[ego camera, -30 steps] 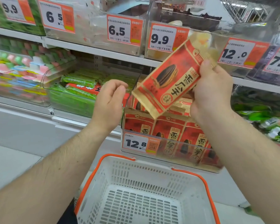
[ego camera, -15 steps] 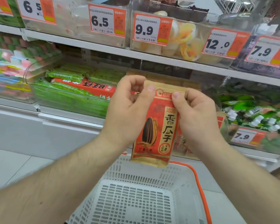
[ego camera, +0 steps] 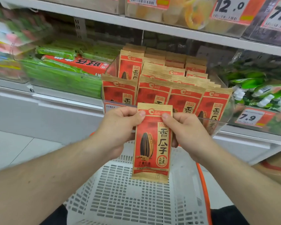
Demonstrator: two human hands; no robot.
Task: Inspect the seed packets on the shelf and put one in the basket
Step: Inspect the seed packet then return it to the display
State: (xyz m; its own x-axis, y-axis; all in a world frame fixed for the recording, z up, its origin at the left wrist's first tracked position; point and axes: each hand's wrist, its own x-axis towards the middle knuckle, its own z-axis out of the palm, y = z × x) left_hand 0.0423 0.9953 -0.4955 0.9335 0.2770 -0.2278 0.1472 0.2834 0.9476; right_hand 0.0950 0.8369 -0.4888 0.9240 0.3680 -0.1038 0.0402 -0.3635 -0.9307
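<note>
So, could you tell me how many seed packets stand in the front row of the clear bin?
4 packets: far left, left of middle, right of middle, far right; further rows behind are partly hidden.

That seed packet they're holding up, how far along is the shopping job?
Done: one seed packet is off the shelf. In hand: the left hand and right hand pinch its top corners, holding it upright, front side facing the camera, above the basket. Left: lowering it in; nothing shows in the visible part of the basket.
</note>
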